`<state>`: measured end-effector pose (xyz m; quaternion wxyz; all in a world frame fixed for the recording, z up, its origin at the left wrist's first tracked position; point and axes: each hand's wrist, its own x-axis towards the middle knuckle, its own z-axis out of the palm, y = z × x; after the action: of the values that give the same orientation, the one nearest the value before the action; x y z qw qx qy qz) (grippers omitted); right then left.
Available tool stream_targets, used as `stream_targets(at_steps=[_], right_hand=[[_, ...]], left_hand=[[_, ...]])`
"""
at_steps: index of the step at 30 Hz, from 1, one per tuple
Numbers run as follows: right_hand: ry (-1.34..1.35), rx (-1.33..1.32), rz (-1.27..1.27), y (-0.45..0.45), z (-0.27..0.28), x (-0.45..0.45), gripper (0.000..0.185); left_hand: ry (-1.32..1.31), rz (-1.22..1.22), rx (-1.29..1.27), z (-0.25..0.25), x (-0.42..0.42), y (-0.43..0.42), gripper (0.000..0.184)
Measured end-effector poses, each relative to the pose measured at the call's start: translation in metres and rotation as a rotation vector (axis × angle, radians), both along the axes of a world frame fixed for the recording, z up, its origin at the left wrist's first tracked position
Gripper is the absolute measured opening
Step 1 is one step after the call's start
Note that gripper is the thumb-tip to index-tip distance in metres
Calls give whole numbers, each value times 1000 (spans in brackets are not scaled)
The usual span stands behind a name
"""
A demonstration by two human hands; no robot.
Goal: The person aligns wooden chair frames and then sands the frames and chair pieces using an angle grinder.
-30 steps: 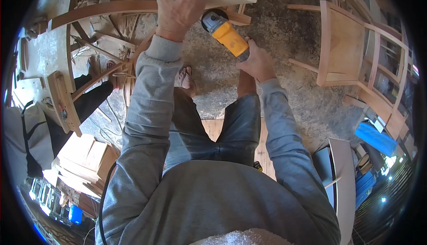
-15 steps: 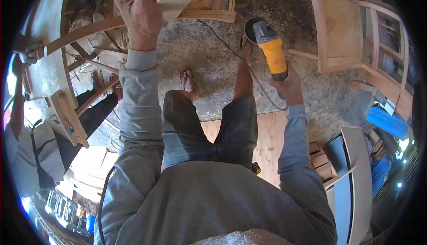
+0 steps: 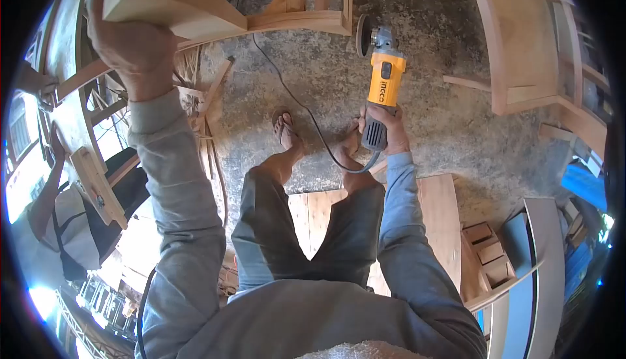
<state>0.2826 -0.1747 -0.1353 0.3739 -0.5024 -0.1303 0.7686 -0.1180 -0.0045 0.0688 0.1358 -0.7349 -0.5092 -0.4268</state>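
Two hands closed: right hand [image 3: 393, 124] round angle grinder [image 3: 387, 84], one o'clock; left hand [image 3: 138, 52] round pale wood [image 3: 173, 5], eleven o'clock. Cord [image 3: 302, 105] loops near right foot [image 3: 351, 140]; a snag could jerk the disc [image 3: 363, 36] into the wooden rail [image 3: 303, 21].

Here we have one angle grinder [image 3: 386, 78] in your right hand [image 3: 389, 127], one power cord [image 3: 305, 108] running off it, one thick wooden piece [image 3: 176, 0] at your left hand [image 3: 140, 52], two feet [image 3: 286, 131] between your hands, and one co-worker [image 3: 75, 228] beyond your left.
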Motion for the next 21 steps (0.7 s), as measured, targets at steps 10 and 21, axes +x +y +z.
stream_targets(at_steps=[10,21], right_hand=[[31,87,108,10,-23,-6,29],[41,80,101,14,-27,-16,33]], left_hand=[[95,72,-7,3,2,-1,33],[-843,73,-253,3,-3,8,41]])
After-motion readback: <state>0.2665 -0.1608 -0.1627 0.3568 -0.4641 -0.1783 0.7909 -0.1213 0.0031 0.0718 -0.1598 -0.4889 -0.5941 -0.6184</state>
